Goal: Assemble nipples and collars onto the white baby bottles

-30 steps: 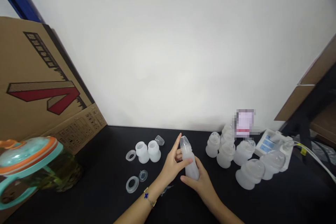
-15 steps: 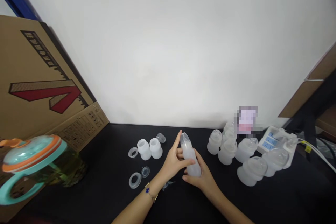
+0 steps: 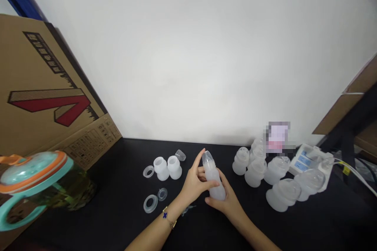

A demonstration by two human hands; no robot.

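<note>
A frosted baby bottle (image 3: 216, 186) with a clear cap on its narrow top tilts slightly left between my two hands. My left hand (image 3: 194, 180) grips it from the left, thumb across its front and index finger pointing up beside the cap. From the right, my right hand (image 3: 225, 200) wraps round the lower body. To the left stand two open white bottles (image 3: 167, 168), with a clear cap (image 3: 180, 155) lying behind them. Two ring collars (image 3: 150, 204) and a clear round nipple piece (image 3: 162, 194) lie nearby. A small clear piece (image 3: 187, 210) is partly hidden by my left wrist.
Several capped bottles (image 3: 255, 172) stand at the right, by a white power strip (image 3: 304, 160) with cables. A large teal-handled jug (image 3: 59, 184) and a cardboard box (image 3: 44, 86) stand left on the black table (image 3: 118, 204). A white wall (image 3: 188, 55) rises behind.
The view has shifted very slightly. Both hands keep their hold on the bottle, and nothing on the table has visibly moved.
</note>
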